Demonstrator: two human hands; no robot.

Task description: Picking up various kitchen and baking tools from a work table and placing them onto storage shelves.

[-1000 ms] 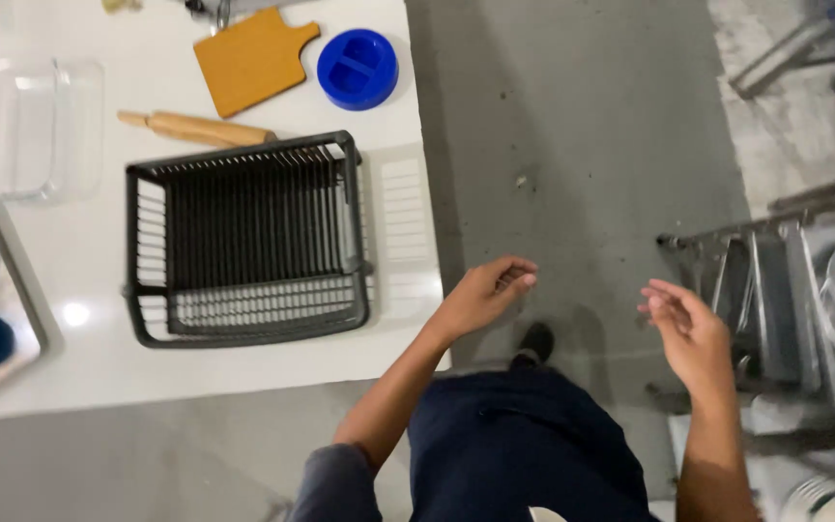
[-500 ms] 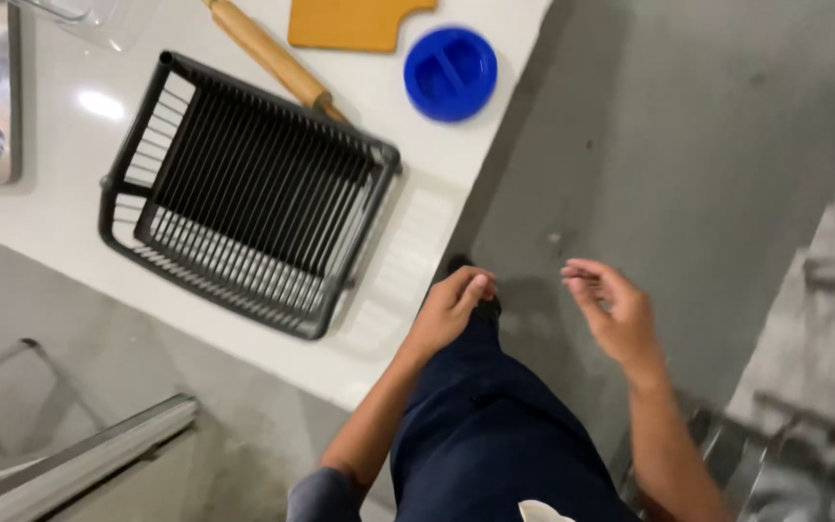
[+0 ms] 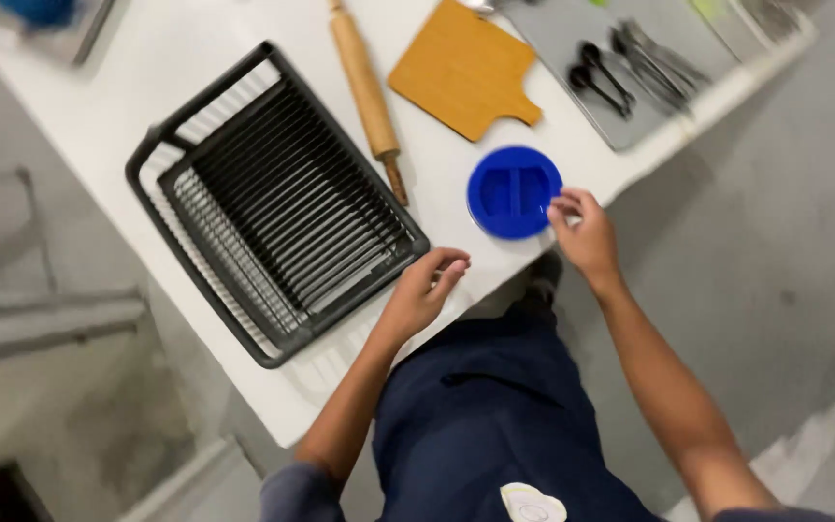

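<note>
Head view: the blue round dish point(image 3: 513, 191), a shallow divided piece, sits on the white table point(image 3: 99, 116) close to its near edge. Taking that dish as the landmark, the right hand point(image 3: 585, 235) is at its right rim, fingertips pinched on or right against the rim; whether they grip it firmly is hard to tell. The left hand point(image 3: 424, 288) hovers to the dish's lower left, at the table edge, fingers loosely curled and holding nothing, just beside the near corner of the black dish rack point(image 3: 273, 198). The rack lies to the left of the dish and is empty. Above-left of the dish lies a wooden rolling pin point(image 3: 367, 92), its near handle pointing toward the dish. Directly above the dish is a wooden cutting board point(image 3: 463, 70), and above-right a grey tray point(image 3: 591, 58) with dark spoons point(image 3: 601, 77) and other cutlery.

To handle the dish well, I judge the right fingers should get a thumb under the rim before lifting, since it lies flat and looks smooth; the free left hand could steady the rack's corner.
</note>
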